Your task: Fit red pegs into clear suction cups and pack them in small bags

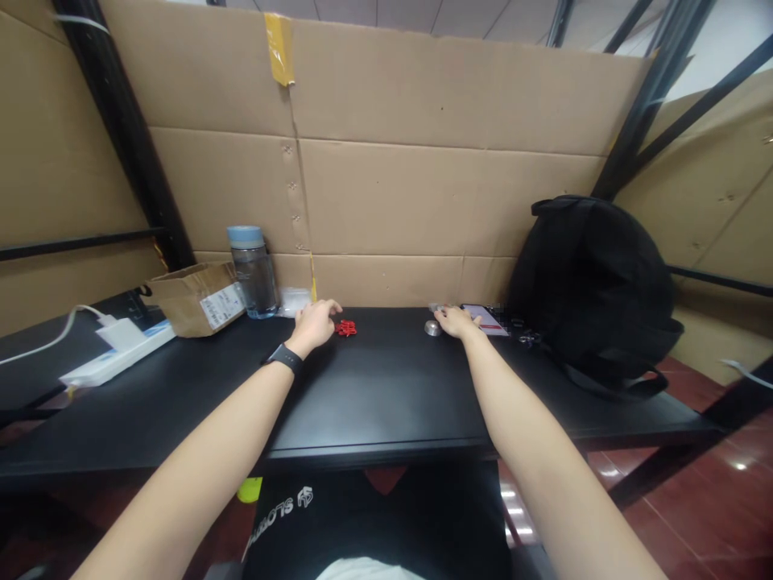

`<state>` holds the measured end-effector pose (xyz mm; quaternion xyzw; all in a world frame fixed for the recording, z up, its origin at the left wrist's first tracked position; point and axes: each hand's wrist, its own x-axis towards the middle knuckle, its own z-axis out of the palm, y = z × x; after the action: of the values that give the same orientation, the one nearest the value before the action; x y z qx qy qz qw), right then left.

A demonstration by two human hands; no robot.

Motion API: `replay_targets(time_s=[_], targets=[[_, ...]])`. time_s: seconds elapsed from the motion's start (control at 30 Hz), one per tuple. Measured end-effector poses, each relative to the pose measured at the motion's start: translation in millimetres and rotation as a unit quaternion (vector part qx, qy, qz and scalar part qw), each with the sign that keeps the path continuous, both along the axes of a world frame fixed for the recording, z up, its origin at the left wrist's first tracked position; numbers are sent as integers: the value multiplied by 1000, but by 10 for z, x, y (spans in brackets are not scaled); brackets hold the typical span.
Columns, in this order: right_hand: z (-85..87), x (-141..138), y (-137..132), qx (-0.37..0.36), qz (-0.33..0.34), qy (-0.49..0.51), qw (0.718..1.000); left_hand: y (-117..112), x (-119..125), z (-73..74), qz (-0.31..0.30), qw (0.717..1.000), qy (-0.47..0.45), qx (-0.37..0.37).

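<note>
Head — left hand (314, 326) by red cluster (346, 329), right hand (457, 321) by metallic disc (432, 329); grips unclear.

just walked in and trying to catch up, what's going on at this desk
A person has both bare arms stretched over a black table. The left hand is beside a small bunch of red pieces; the right hand is next to a small round metal object. Whether either holds anything is too small to tell. A black backpack stands at the right.
</note>
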<state>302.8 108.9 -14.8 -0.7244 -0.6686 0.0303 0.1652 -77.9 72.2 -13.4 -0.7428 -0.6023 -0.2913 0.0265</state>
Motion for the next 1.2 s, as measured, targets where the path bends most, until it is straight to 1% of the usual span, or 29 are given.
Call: replay_targets(time_s=[0.1, 0.17, 0.23, 0.3, 0.4, 0.5, 0.6, 0.7, 0.83, 0.97, 1.03, 1.1, 1.13, 1.2], targets=[[50, -43, -39, 33, 68, 10, 997, 30, -75, -5, -26, 999, 19, -22], [70, -80, -62, 28, 114, 16, 993, 29, -60, -11, -42, 998, 25, -32], [71, -110, -84, 18, 152, 24, 988, 15, -11, -16, -46, 998, 32, -32], [60, -122, -103, 13, 172, 29, 985, -5, 42, -18, -41, 998, 41, -27], [48, -99, -126, 18, 169, 31, 985, -31, 81, -7, -35, 998, 53, -19], [54, -52, -138, 21, 162, 35, 986, -47, 64, 21, -32, 997, 62, -15], [65, -21, -136, 18, 158, 39, 987, -57, 38, 42, -41, 996, 72, -34], [72, -14, -130, 19, 154, 42, 987, -55, 37, 34, -45, 995, 72, -49], [83, -16, -138, 21, 155, 51, 986, -42, 46, 8, -45, 995, 76, -45], [80, -2, -137, 21, 159, 66, 985, -48, 20, 44, -47, 995, 76, -41], [68, 11, -125, 21, 160, 79, 984, -68, 12, 85, -58, 996, 59, -38], [50, 27, -106, 19, 161, 96, 982, -104, 27, 125, -87, 994, 44, -41], [41, 36, -97, 18, 162, 105, 981, -127, 48, 141, -102, 993, 40, -44], [23, 58, -80, 18, 165, 125, 978, -181, 111, 160, -112, 992, 35, -48]])
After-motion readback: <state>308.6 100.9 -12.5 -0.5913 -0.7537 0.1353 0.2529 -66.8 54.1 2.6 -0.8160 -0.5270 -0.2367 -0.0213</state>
